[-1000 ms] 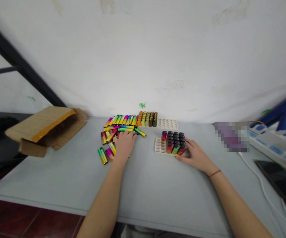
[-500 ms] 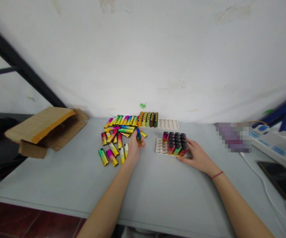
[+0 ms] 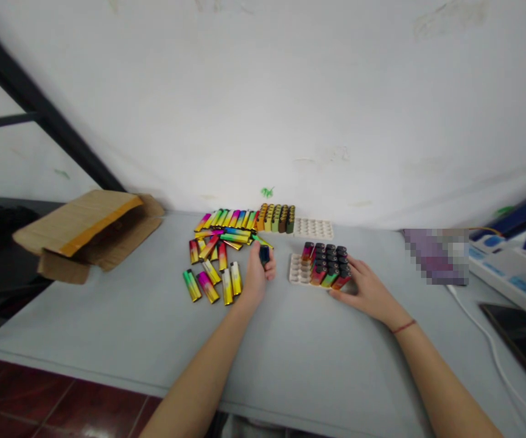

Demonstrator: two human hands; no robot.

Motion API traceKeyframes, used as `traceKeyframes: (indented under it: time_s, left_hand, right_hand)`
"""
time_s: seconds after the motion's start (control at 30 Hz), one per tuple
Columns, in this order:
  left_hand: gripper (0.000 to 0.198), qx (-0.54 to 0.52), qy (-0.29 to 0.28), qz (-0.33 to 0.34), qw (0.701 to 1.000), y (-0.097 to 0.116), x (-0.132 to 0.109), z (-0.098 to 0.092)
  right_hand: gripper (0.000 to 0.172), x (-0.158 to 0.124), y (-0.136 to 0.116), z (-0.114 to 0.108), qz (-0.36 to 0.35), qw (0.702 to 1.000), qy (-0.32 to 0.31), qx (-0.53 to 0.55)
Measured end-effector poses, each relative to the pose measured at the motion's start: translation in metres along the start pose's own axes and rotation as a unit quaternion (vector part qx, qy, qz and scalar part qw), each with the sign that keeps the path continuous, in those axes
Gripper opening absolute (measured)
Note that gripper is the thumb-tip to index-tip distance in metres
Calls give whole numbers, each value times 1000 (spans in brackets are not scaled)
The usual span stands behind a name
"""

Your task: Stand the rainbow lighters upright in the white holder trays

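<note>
The right hand (image 3: pixel 367 291), thumb and fingers spread, touches the right side of a white tray (image 3: pixel 296 277) bearing upright lighters (image 3: pixel 330 267), which lies at its ten o'clock. At the tray's nine o'clock, the left hand (image 3: pixel 256 274) pinches a dark lighter (image 3: pixel 264 254), loose lighters (image 3: pixel 222 257) lying at its ten. Farther off, gold-ended lighters (image 3: pixel 276 220) stand packed at its one o'clock.

I'm in what looks like a plain workroom: my grey table (image 3: pixel 327 365) stands against a scuffed white wall (image 3: pixel 245 109), with loose lighters (image 3: pixel 208 288), a cardboard box (image 3: pixel 80 220) left, red floor tiles (image 3: pixel 21 401) near left.
</note>
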State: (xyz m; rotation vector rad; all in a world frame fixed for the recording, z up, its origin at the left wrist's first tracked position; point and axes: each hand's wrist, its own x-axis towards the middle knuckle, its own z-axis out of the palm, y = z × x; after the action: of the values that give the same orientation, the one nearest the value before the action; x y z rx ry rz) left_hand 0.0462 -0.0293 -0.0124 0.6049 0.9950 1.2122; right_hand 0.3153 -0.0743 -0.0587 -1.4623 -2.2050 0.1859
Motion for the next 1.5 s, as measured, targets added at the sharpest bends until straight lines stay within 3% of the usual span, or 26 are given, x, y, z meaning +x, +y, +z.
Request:
traceKeyframes:
  time_s: [0.17, 0.43, 0.73, 1.23, 1.5]
  left_hand:
    - [45, 5, 36, 2, 999, 4, -1, -2]
    - [40, -5, 34, 12, 999, 6, -2, -2]
    - [33, -37, 73, 29, 996, 11, -3, 1]
    - [38, -17, 72, 14, 997, 6, -7, 5]
    - [34, 12, 81, 47, 996, 1, -2, 0]
  right_hand:
    - [70, 0, 2, 1, 3, 1000, -1, 2]
    - [69, -1, 2, 1, 6, 1000, -1, 0]
    - [68, -1, 5, 3, 3, 1000, -1, -4]
    - [67, 1, 1, 0, -5, 1000, -3, -9]
    - [70, 1, 2, 1, 0, 1000, -9, -13]
